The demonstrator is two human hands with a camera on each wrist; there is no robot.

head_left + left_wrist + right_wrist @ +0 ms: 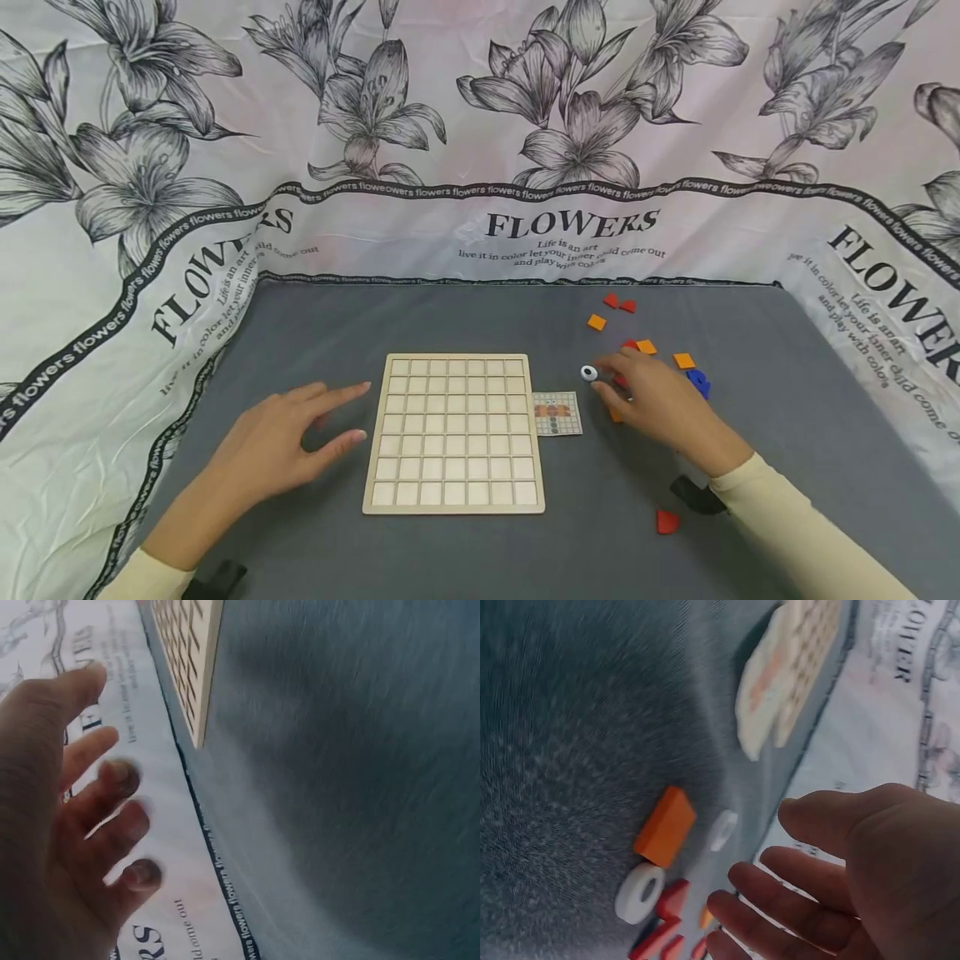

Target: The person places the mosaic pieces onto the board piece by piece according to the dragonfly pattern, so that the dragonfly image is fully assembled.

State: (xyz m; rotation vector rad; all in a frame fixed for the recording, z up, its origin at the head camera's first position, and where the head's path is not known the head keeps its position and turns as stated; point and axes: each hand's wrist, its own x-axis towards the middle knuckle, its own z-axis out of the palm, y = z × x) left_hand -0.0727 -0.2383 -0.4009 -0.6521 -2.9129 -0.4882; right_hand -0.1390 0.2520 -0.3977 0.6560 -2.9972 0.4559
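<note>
While both hands are held over the grey table (450,321), the board (455,425) between them bears no piece in any compartment of its grid. As far as can be judged, the work stands at its outset: nothing is set in, and all the placing is left. The card (557,414), printed with a small grid and a partly orange pattern, lies at the board's right edge; it is probably the model to follow.

Left hand (270,446): left of the board, thumb and fingers apart, holding nothing.

Right hand (663,408): among the loose pieces, thumb and fingertips parted, with nothing gripped. The white ring (588,373) lies just beside these fingertips, right of the card; whether they touch it cannot be told. The right wrist view shows a second ring (628,896) beside an orange tile (665,827).

Remaining stock: loose on the table, in no container, chiefly to the right of the board. Orange squares (596,322) and red pieces (627,307) are scattered beyond and around the right hand; blue pieces (698,382) lie beside its far side; one red piece (667,522) lies apart, nearer the person.
</note>
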